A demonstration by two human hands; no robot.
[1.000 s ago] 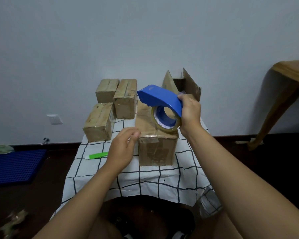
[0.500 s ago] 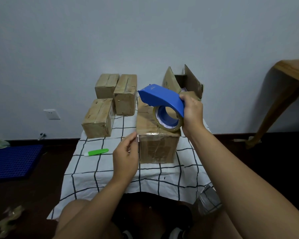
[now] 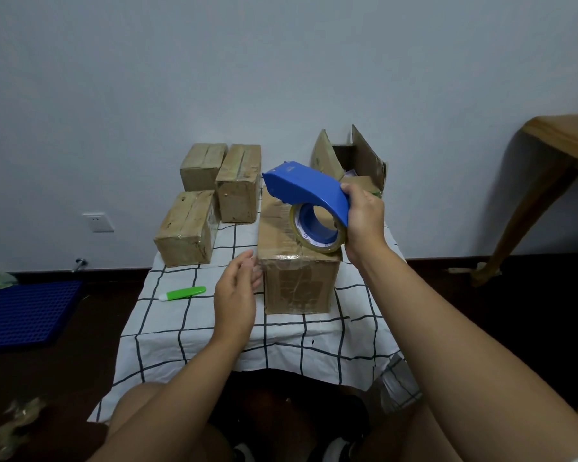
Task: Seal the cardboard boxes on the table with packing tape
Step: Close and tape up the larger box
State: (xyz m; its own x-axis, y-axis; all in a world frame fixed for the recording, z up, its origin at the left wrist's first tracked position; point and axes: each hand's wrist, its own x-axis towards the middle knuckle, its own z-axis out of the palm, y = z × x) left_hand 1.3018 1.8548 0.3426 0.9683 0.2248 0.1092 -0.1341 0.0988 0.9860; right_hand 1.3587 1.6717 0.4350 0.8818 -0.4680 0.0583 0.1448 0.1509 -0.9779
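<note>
Blue tape dispenser (image 3: 309,191) held over the box (image 3: 297,261), gripped by the right hand (image 3: 364,221), nose pointing left; left hand (image 3: 236,295), fingers relaxed, just left of the box

Dim, soft light; wide-angle edge warp

Grey wall (image 3: 281,61), dark floor (image 3: 514,295)

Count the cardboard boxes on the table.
5. Three closed brown cardboard boxes sit at the back left: far left, beside it, and nearer. A larger closed one sits centre. An open-flapped one stands behind it. Others may be hidden.
</note>
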